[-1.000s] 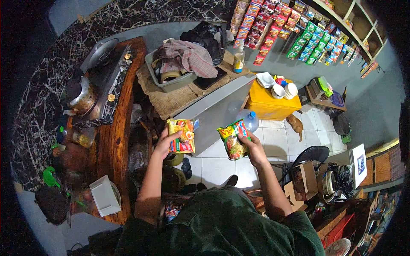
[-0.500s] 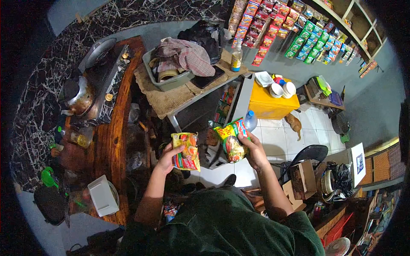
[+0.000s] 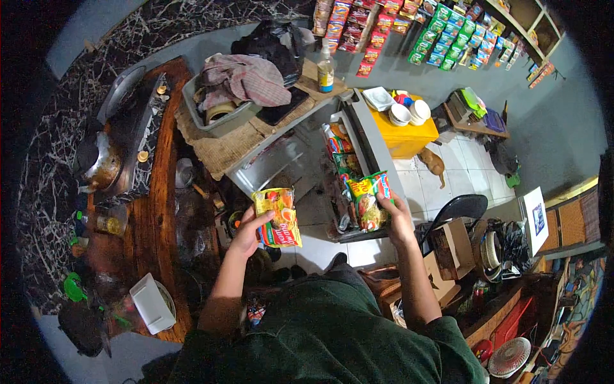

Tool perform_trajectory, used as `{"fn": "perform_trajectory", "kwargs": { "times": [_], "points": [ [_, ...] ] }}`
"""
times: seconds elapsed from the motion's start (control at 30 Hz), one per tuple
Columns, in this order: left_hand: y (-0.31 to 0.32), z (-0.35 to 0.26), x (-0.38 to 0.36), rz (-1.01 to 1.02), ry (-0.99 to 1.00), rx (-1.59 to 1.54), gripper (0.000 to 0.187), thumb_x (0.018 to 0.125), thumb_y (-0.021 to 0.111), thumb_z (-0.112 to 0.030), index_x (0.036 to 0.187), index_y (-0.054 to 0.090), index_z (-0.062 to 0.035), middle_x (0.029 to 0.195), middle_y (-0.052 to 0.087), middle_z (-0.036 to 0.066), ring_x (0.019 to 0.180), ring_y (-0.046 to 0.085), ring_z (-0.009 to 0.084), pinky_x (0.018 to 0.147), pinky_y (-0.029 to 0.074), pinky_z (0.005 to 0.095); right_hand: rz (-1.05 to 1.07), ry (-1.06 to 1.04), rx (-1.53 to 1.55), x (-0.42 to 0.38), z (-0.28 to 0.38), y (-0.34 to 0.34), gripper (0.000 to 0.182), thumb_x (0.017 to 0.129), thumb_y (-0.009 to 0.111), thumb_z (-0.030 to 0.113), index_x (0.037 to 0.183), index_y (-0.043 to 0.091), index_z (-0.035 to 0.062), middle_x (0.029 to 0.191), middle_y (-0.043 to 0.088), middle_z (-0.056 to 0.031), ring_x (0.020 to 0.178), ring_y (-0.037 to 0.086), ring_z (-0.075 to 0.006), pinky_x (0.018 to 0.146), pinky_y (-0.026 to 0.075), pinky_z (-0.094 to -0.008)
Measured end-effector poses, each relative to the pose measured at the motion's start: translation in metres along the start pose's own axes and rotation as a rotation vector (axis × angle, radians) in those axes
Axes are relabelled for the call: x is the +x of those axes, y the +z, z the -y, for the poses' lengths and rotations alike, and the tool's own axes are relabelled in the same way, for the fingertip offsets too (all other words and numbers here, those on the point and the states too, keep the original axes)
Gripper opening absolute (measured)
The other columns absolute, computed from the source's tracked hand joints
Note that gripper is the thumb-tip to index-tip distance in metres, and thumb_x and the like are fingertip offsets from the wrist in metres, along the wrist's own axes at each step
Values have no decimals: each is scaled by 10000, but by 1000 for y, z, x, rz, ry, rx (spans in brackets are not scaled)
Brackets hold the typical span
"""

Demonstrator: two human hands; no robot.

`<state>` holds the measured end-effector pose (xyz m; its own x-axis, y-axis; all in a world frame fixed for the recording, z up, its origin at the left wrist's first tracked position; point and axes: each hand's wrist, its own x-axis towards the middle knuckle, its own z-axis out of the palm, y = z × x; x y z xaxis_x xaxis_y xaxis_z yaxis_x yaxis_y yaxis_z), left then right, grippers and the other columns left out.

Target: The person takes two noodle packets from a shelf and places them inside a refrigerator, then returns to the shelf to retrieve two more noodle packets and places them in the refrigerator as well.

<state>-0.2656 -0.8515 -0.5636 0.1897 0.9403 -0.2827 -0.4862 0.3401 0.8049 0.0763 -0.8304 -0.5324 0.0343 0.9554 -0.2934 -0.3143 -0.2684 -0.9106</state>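
My left hand (image 3: pixel 248 232) grips a yellow instant-noodle packet (image 3: pixel 278 217) by its lower left edge. My right hand (image 3: pixel 396 216) holds a green and red noodle packet (image 3: pixel 369 201) from its right side. Both packets are held up in front of me, over the floor. Right behind the green packet, an open metal cabinet (image 3: pixel 364 137) shows a row of more noodle packets (image 3: pixel 339 150) stacked inside.
A wooden counter (image 3: pixel 157 211) on the left carries a kettle (image 3: pixel 96 163), a stove and a white box (image 3: pixel 152 303). A grey tub of cloths (image 3: pixel 224 96) and a bottle (image 3: pixel 325 70) sit above the cabinet. Behind are a yellow box with bowls (image 3: pixel 409 128), a cat (image 3: pixel 433 164), a black chair (image 3: pixel 464 211) and hanging sachets.
The cabinet door has swung open, and the packets inside now show. My right hand has moved its green packet toward the opening. My left hand has lowered slightly with the yellow packet.
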Motion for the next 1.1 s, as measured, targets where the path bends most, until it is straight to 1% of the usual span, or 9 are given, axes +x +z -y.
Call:
{"fn": "perform_trajectory", "kwargs": {
  "times": [0.13, 0.17, 0.3, 0.47, 0.7, 0.83, 0.93, 1.03, 1.1],
  "points": [
    [13, 4, 12, 19, -20, 25, 394, 894, 614, -112, 1259, 503, -14, 1196, 605, 87, 1103, 592, 189, 961, 462, 348, -52, -91, 12, 12, -4, -24, 515, 911, 622, 188, 1342, 440, -26, 1195, 594, -111, 1060, 585, -172, 913, 466, -303],
    [19, 5, 15, 19, -16, 19, 401, 893, 613, -108, 1265, 497, -14, 1204, 601, 89, 1109, 588, 190, 965, 459, 349, -75, -139, -43, 17, -6, -32, 663, 903, 622, 177, 1444, 291, -13, 1360, 474, -153, 1191, 514, -225, 995, 418, -337],
    [46, 8, 25, 11, -14, 32, 429, 892, 614, -99, 1290, 475, -18, 1225, 589, 91, 1124, 580, 194, 970, 455, 350, -139, -128, 40, 24, 3, -55, 963, 844, 708, 215, 1509, 43, 7, 1515, 215, -219, 1311, 388, -266, 1082, 318, -350],
    [65, 27, 43, -39, -38, 86, 425, 900, 593, -105, 1297, 477, -5, 1236, 592, 98, 1125, 585, 202, 981, 451, 363, -170, -134, -6, 38, 21, -87, 953, 873, 660, 159, 1517, -32, 41, 1563, 103, -215, 1353, 327, -248, 1094, 289, -325],
    [80, 52, 68, -116, -117, 40, 443, 890, 620, -77, 1303, 471, -22, 1215, 591, 75, 1106, 582, 179, 959, 457, 344, -165, -229, -261, 55, 27, -118, 871, 879, 651, 169, 1518, 75, 32, 1578, 96, -179, 1425, 206, -233, 1139, 197, -326],
    [68, 68, 83, -133, -115, 40, 436, 894, 587, -56, 1309, 459, -17, 1210, 595, 92, 1098, 590, 180, 952, 471, 350, -176, -379, -434, 54, -2, -126, 676, 842, 700, 215, 1386, 396, -45, 1334, 493, -157, 1206, 490, -229, 1043, 367, -359],
    [47, 84, 103, -210, -140, 49, 407, 890, 598, -44, 1281, 488, -18, 1171, 608, 67, 1082, 587, 151, 946, 464, 326, 19, -219, -471, 59, -45, -110, 601, 800, 744, 218, 1284, 499, -39, 1155, 582, -116, 1057, 556, -202, 964, 422, -342],
    [15, 109, 127, -274, -155, 49, 399, 884, 617, -65, 1263, 498, -23, 1167, 610, 62, 1080, 588, 153, 944, 464, 325, 304, 31, -285, 95, -104, -82, 388, 886, 669, 105, 1239, 541, 6, 1095, 617, -44, 1008, 537, -103, 907, 428, -268],
    [-13, 128, 151, -311, -171, 67, 404, 878, 634, -79, 1256, 501, -27, 1166, 614, 62, 1074, 592, 153, 941, 466, 324, 287, 144, -149, 120, -145, -66, 327, 883, 682, 124, 1172, 562, 26, 1050, 619, -6, 997, 528, -78, 905, 416, -249]
  ]
}}
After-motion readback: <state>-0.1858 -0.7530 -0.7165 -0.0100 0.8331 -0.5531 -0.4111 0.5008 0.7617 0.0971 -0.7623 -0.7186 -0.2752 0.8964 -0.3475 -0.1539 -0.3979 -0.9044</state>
